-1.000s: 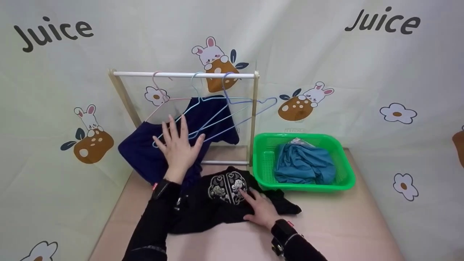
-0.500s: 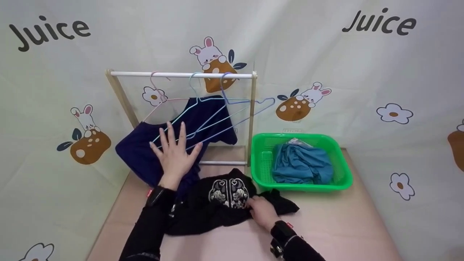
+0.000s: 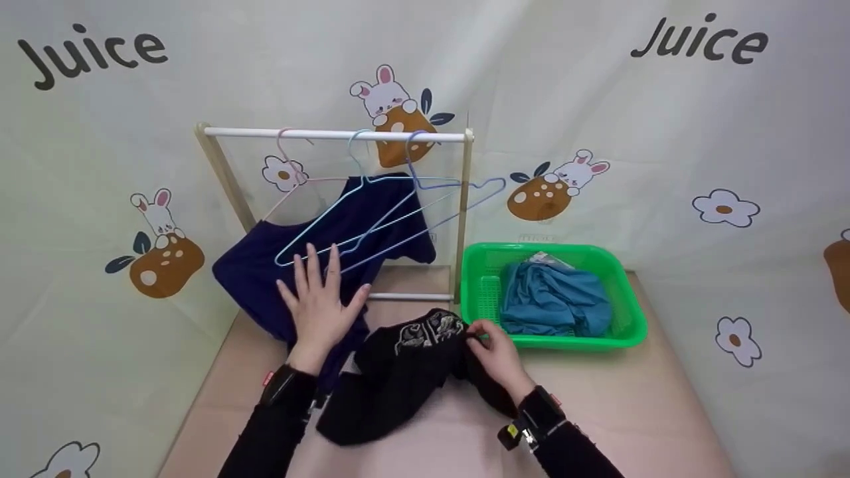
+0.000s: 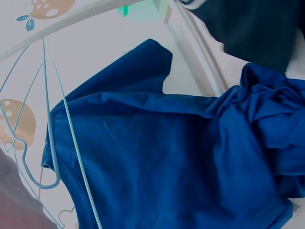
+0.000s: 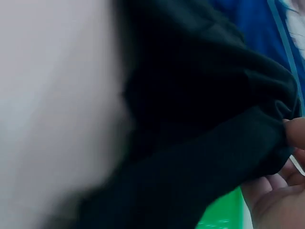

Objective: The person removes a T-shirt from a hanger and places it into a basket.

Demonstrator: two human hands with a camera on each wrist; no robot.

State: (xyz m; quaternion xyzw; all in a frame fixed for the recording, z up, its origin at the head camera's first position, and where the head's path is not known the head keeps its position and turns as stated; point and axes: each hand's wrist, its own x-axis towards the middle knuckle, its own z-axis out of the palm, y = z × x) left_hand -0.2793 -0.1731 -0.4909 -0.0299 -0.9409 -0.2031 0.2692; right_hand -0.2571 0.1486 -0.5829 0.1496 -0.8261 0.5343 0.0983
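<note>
My right hand [image 3: 497,353] pinches the edge of a black garment [image 3: 405,385] with a silvery embroidered patch and holds part of it up off the table. In the right wrist view the black cloth [image 5: 200,119] hangs from the thumb and fingers. My left hand [image 3: 320,312] is spread with straight fingers in front of a navy blue shirt [image 3: 265,265], fingertips at the lower bar of a light blue hanger [image 3: 319,222]. The shirt hangs from a pink hanger [image 3: 282,202]; its lower part bunches on the table, as the left wrist view shows with the blue cloth [image 4: 143,157].
A small rack with a white rail [image 3: 246,132] and wooden posts stands at the back, also bearing a purple-blue hanger [image 3: 488,189]. To its right, a green basket [image 3: 564,342] holds a teal garment [image 3: 554,299]. A printed curtain backs the pinkish table [image 3: 631,425].
My right hand went from lying on the black garment to pinching and lifting it, and the cloth folded up. My left hand moved down a little, fingers still spread.
</note>
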